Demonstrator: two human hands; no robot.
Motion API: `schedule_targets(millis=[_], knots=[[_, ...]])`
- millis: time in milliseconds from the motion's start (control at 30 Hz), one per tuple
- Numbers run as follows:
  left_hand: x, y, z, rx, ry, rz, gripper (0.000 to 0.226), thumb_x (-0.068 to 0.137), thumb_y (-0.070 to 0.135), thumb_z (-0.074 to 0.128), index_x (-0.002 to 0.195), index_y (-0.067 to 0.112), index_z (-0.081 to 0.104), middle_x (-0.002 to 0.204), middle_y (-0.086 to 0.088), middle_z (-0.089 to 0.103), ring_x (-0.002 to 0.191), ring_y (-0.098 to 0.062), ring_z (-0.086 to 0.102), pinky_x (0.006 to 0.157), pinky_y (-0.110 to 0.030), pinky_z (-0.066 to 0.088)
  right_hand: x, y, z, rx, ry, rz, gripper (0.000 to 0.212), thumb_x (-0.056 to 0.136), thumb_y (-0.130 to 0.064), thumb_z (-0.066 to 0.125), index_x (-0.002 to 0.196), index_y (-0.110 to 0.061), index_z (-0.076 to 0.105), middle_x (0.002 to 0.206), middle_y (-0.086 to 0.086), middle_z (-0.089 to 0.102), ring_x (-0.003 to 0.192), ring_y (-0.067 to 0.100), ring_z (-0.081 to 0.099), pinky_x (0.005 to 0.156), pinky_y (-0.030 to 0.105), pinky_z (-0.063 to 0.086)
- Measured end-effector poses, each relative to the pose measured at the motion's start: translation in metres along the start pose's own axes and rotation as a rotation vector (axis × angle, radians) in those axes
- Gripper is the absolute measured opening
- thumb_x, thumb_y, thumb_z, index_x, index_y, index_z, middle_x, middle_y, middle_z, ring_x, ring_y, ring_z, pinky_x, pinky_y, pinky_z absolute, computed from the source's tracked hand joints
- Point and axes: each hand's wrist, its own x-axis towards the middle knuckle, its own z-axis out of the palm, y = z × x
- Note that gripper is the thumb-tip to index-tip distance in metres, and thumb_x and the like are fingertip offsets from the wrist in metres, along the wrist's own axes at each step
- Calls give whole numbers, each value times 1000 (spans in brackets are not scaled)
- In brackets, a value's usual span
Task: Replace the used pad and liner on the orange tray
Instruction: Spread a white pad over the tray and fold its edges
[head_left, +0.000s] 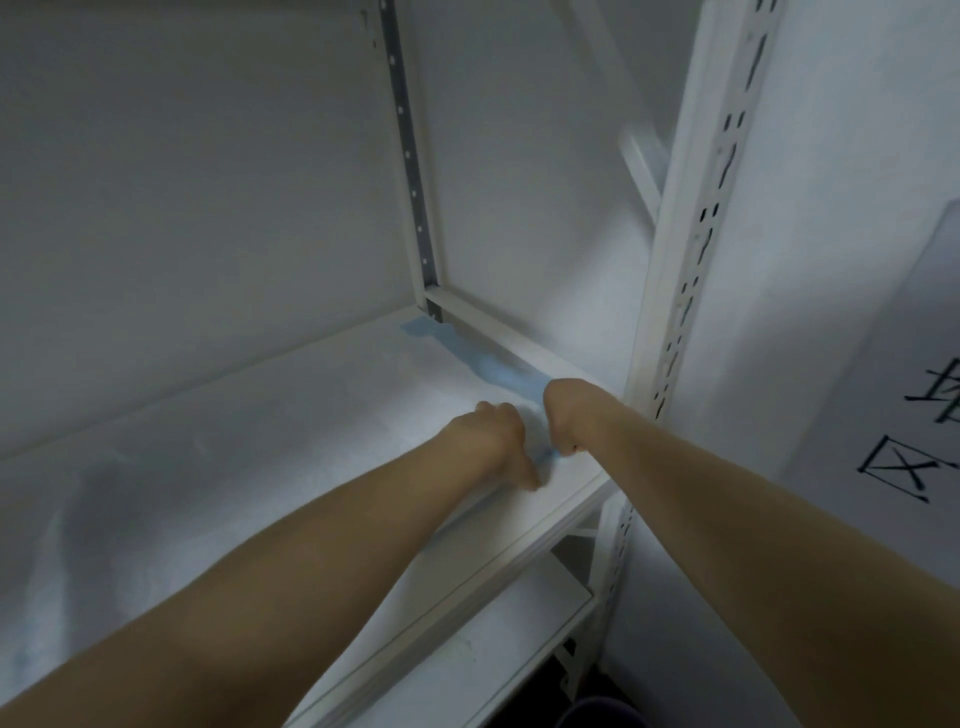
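Fresh pad goes down on a white shelf

The white pad covers the shelf, its blue edge at the far right corner. Left hand presses it flat; right hand, fingers curled shut, pinches the blue edge. Best smoothed outward, corners square. No orange tray shows.
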Motion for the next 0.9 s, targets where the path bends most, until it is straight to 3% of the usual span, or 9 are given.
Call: schedule_targets(millis=[100, 167, 267, 333, 400, 533, 633, 767, 900], knots=[[-4, 0, 4, -1, -38, -47, 86, 80, 32, 69, 145, 12, 18, 135, -13, 34, 120, -31, 50, 92, -40, 46, -2, 4, 7, 11, 82, -6, 45, 89, -19, 63, 129, -4, 50, 133, 10, 52, 126, 25, 48, 104, 32, 38], [-7, -3, 9, 32, -27, -41, 82, 80, 21, 68, 143, 10, 16, 129, -16, 40, 114, -32, 53, 85, -38, 47, -2, 4, 10, 93, 134, -24, 38, 90, -10, 59, 127, -3, 51, 127, 10, 56, 124, 24, 50, 101, 30, 39], [-7, -6, 17, 87, 9, 20, 89, 81, 11, 64, 145, 2, 4, 121, -16, 53, 108, -30, 58, 83, -36, 48, -4, 1, 11, 266, 145, -11, 6, 89, -4, 55, 94, -7, 56, 79, 6, 58, 89, 23, 57, 81, 28, 45], [-8, -8, 21, 92, 64, 42, 85, 85, 11, 60, 146, -1, 2, 124, -15, 54, 110, -31, 58, 86, -36, 47, 0, 1, 16, 389, 141, 21, 16, 90, -7, 51, 74, -5, 52, 56, 6, 58, 60, 19, 54, 59, 26, 47], [-10, -10, 24, 56, 122, 46, 76, 88, 12, 58, 145, 0, 8, 126, -15, 54, 111, -31, 57, 87, -36, 46, 1, 0, 19, 593, 123, 33, 17, 91, -11, 49, 79, 0, 55, 58, 13, 61, 46, 20, 54, 47, 24, 46], [-12, -14, 22, -13, 182, 33, 61, 87, 13, 58, 137, 3, 24, 123, -14, 56, 110, -30, 58, 82, -34, 44, -1, -8, 21, 1143, 75, 10, 18, 97, -17, 48, 105, -2, 52, 92, 24, 61, 82, 36, 66, 76, 45, 58], [-14, -17, 18, -44, 234, 48, 52, 87, 15, 58, 130, 5, 30, 116, -12, 58, 104, -28, 60, 72, -31, 40, -5, -16, 18, 1452, 15, -51, 30, 96, -15, 51, 123, -2, 48, 111, 25, 58, 96, 38, 62, 71, 44, 54], [-14, -22, 17, -48, 280, 60, 62, 87, 19, 60, 136, 4, 26, 114, -11, 59, 102, -28, 60, 70, -31, 40, -5, -26, 21, 1685, -155, -22, 40, 95, -23, 56, 127, 0, 49, 100, 19, 59, 94, 36, 60, 73, 45, 51], [-15, -23, 14, -61, 318, 73, 68, 86, 19, 59, 141, 4, 20, 111, -10, 60, 99, -27, 61, 69, -32, 42, -5, -30, 18, 1754, -255, -2, 30, 92, -27, 60, 107, -2, 56, 95, 17, 61, 83, 32, 60, 74, 45, 48]])
